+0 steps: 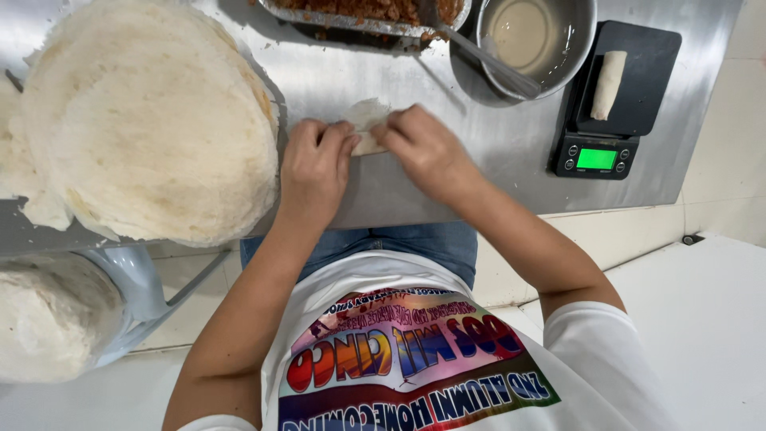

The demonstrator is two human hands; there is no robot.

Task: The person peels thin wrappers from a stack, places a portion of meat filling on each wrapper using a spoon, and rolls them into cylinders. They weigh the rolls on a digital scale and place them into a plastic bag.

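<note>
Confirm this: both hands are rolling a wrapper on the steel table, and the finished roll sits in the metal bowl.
Not quite. The head view shows the finished roll lying on the black scale, not in the metal bowl. Both the left hand and right hand do work the wrapper on the steel table.

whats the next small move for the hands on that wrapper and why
Probably roll the wrapper forward, away from the body. The left hand and right hand both pinch its near edge on the table, and only a small part shows beyond the fingers, so it looks partly rolled. A finished roll lies on the scale.
</note>
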